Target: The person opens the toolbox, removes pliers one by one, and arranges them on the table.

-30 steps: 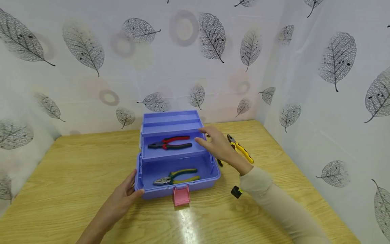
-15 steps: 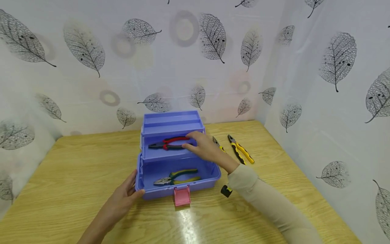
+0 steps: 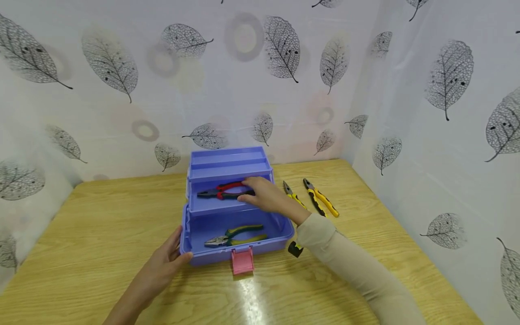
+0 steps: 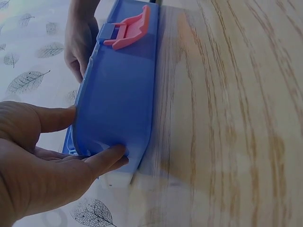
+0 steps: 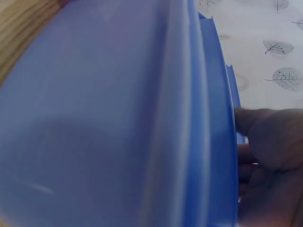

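Observation:
A blue-purple toolbox [image 3: 211, 259] stands with its trays folded out and a pink latch [image 3: 243, 262] at its front. My left hand [image 3: 166, 255] holds its front left corner. In the left wrist view, the thumb [image 4: 59, 118] is at the rim and the fingers lie along the end wall. My right hand [image 3: 266, 194] is over the middle tray, thumb and index finger at the handle ends of red-and-black pliers [image 3: 221, 193]. The tray wall hides part of that hand's fingers in the right wrist view. Green-and-yellow pliers [image 3: 235, 237] lie in the box's bottom.
To the right of the box, two yellow-and-black pliers, one slimmer pair [image 3: 289, 189] and one larger pair [image 3: 321, 198], lie on the wooden table [image 3: 101, 216]. A small black-and-yellow object [image 3: 295, 249] shows partly beside the right sleeve. A leaf-patterned curtain [image 3: 227, 81] stands behind.
My right hand has moved left from the toolbox's right edge and down onto the red-and-black pliers' handles, uncovering the slimmer yellow pliers. My left hand has stayed at the box corner.

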`<state>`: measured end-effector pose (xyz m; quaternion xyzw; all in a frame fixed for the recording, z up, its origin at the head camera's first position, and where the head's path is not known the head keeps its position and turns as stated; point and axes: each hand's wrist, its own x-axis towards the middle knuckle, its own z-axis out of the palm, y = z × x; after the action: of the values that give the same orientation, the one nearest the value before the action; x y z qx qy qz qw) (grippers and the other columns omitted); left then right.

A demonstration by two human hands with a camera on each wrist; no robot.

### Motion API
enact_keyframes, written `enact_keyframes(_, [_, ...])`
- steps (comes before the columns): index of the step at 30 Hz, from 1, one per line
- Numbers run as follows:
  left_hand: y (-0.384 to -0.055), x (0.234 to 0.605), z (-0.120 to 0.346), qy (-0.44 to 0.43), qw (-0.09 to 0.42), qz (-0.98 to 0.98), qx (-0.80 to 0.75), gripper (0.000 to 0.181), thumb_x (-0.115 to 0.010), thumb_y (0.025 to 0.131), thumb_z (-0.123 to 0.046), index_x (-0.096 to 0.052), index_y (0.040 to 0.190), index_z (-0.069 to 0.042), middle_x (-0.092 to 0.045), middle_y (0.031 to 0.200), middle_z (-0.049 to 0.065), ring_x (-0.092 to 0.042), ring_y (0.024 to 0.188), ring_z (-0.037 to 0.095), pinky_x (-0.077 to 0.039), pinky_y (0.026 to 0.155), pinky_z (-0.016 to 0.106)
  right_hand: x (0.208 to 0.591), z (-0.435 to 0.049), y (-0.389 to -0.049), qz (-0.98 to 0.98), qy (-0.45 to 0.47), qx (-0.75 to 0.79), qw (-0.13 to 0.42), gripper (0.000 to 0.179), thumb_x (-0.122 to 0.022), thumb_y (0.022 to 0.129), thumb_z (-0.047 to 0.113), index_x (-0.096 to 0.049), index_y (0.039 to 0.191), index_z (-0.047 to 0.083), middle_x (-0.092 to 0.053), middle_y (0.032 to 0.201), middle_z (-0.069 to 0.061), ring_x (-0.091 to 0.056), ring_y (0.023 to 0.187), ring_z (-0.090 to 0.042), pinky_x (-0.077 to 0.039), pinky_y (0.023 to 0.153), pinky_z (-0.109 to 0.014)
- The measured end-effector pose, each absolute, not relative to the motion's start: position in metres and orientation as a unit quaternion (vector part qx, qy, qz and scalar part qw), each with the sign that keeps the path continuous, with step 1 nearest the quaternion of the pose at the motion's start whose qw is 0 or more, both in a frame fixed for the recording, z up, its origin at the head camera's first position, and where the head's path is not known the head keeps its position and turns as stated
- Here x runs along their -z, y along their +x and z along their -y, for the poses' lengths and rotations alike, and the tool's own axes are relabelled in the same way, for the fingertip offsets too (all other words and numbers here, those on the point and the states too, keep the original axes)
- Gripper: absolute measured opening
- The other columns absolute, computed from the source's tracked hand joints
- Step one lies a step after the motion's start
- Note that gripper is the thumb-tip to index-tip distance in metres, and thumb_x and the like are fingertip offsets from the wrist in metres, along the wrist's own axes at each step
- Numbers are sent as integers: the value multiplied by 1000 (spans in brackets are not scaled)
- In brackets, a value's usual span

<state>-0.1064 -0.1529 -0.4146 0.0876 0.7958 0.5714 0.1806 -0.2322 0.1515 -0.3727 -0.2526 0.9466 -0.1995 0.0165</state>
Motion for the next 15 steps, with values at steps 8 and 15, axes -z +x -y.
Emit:
enact_keyframes(8, [-106, 416, 151, 91, 180, -798, -568, 83, -58, 106, -12, 1, 164, 2, -15, 166, 29, -27, 149, 45, -31, 117, 47, 367, -145, -242, -951, -268, 144, 56, 64, -72, 97, 42, -57, 146, 2, -62, 132, -17, -61, 115, -28, -53, 99, -43])
enact_keyframes(15, [-107, 415, 153, 95, 178, -802, -563, 83, -57, 106, -12, 1, 164, 0, -14, 166, 28, -30, 147, 46, -31, 116, 48, 357, -132, -253, -947, -298, 97, 66, 49, -79, 93, 39, -71, 130, 7, -68, 96, -3, -53, 78, -14, -45, 71, -29])
